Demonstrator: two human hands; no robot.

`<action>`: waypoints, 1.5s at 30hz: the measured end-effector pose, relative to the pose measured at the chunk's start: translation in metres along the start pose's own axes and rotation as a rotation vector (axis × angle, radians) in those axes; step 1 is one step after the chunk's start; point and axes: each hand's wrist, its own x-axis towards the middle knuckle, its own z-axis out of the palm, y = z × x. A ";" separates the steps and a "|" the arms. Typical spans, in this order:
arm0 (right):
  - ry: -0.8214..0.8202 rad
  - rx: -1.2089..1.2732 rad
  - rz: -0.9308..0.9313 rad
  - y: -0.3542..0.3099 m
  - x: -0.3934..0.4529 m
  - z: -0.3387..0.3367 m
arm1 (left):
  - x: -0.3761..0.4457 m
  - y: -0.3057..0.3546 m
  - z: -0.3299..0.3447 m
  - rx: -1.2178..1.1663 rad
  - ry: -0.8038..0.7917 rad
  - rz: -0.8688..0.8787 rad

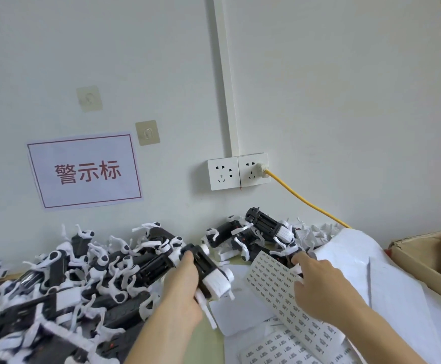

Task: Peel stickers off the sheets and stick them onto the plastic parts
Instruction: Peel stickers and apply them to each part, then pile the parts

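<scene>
A person's left hand [181, 287] gripped a black-and-white plastic toy part [209, 271] above the table's middle. The right hand [319, 285], fingers loosely spread and holding nothing, reached over a white sticker sheet [274, 287] printed with small labels. Lifting one label by its corner would likely prevent tearing.

Red characters "警示标" are read on a white paper sign [84, 170] with a thin red border, which is fixed to the wall at left. Small dark print is seen repeated in rows on the sticker sheets [279, 292] lying on the tabletop; it is too small to be read. No other text is legible.
</scene>
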 end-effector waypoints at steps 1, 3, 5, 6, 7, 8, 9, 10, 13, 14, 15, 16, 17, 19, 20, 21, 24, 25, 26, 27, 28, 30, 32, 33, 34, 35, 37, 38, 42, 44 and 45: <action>-0.016 -0.006 -0.009 0.001 0.000 -0.001 | -0.004 -0.006 -0.002 0.034 -0.019 -0.016; -0.060 -0.018 -0.026 0.002 -0.002 -0.002 | -0.014 -0.014 -0.004 0.160 -0.053 -0.009; -0.101 -0.013 -0.033 0.002 -0.003 -0.003 | -0.019 -0.018 -0.003 0.388 -0.020 0.098; -0.112 0.016 -0.030 0.002 -0.003 -0.004 | -0.020 -0.019 -0.002 0.507 0.012 0.159; -0.116 0.065 -0.022 0.002 -0.002 -0.005 | -0.020 -0.019 -0.001 0.621 0.037 0.216; -0.113 0.128 -0.012 0.002 -0.001 -0.006 | -0.020 -0.019 0.000 0.728 0.046 0.270; -0.103 0.192 -0.001 0.001 0.000 -0.008 | -0.020 -0.018 0.001 0.830 0.044 0.319; -0.086 0.249 0.007 0.000 0.001 -0.009 | -0.020 -0.017 0.000 0.932 0.035 0.360; 0.005 0.398 0.017 -0.004 0.004 -0.014 | -0.020 -0.015 -0.004 1.197 0.017 0.442; 0.044 0.448 0.015 -0.005 0.004 -0.015 | -0.020 -0.015 -0.005 1.267 0.025 0.470; 0.080 0.493 0.010 -0.006 0.004 -0.016 | -0.020 -0.015 -0.006 1.318 0.039 0.498; 0.109 0.533 0.003 -0.007 0.004 -0.016 | -0.019 -0.016 -0.007 1.356 0.053 0.529; 0.129 0.572 -0.002 -0.008 0.003 -0.016 | -0.018 -0.016 -0.008 1.389 0.064 0.561; 0.154 0.650 -0.006 -0.009 0.003 -0.016 | -0.016 -0.016 -0.008 1.438 0.081 0.626; 0.165 0.684 -0.004 -0.010 0.003 -0.016 | -0.016 -0.016 -0.008 1.456 0.082 0.656; 0.179 0.714 -0.002 -0.010 0.004 -0.016 | -0.015 -0.016 -0.008 1.480 0.083 0.680; 0.216 0.787 -0.004 -0.008 0.004 -0.015 | -0.011 -0.019 -0.008 1.580 0.081 0.715; 0.227 0.804 -0.005 -0.008 0.005 -0.015 | -0.010 -0.021 -0.007 1.614 0.066 0.713; 0.241 0.819 -0.004 -0.008 0.005 -0.015 | -0.008 -0.022 -0.008 1.635 0.040 0.708; 0.254 0.834 -0.001 -0.007 0.005 -0.015 | -0.006 -0.022 -0.008 1.646 -0.001 0.703; 0.267 0.851 0.002 -0.007 0.005 -0.015 | -0.004 -0.023 -0.008 1.653 -0.052 0.699; 0.284 0.891 0.004 -0.007 0.005 -0.016 | -0.002 -0.025 -0.007 1.687 -0.158 0.692; 0.294 0.929 0.000 -0.008 0.005 -0.018 | -0.002 -0.027 -0.005 1.720 -0.231 0.687; 0.300 0.946 -0.006 -0.009 0.004 -0.019 | -0.002 -0.027 -0.003 1.704 -0.247 0.693; 0.308 0.963 -0.015 -0.009 0.003 -0.019 | -0.004 -0.026 -0.001 1.665 -0.252 0.708; 0.318 0.981 -0.024 -0.010 0.002 -0.020 | -0.006 -0.025 0.001 1.608 -0.248 0.737; 0.346 1.024 -0.045 -0.013 0.001 -0.020 | -0.013 -0.022 0.009 1.404 -0.226 0.821; 0.359 1.047 -0.057 -0.014 0.000 -0.020 | -0.018 -0.020 0.013 1.247 -0.215 0.848; 0.377 1.128 -0.103 -0.024 -0.004 -0.018 | -0.038 -0.014 0.025 0.706 -0.297 0.586; 0.377 1.138 -0.125 -0.028 -0.005 -0.016 | -0.040 -0.016 0.026 0.644 -0.375 0.458; 0.370 1.143 -0.132 -0.029 -0.005 -0.015 | -0.041 -0.017 0.027 0.601 -0.394 0.432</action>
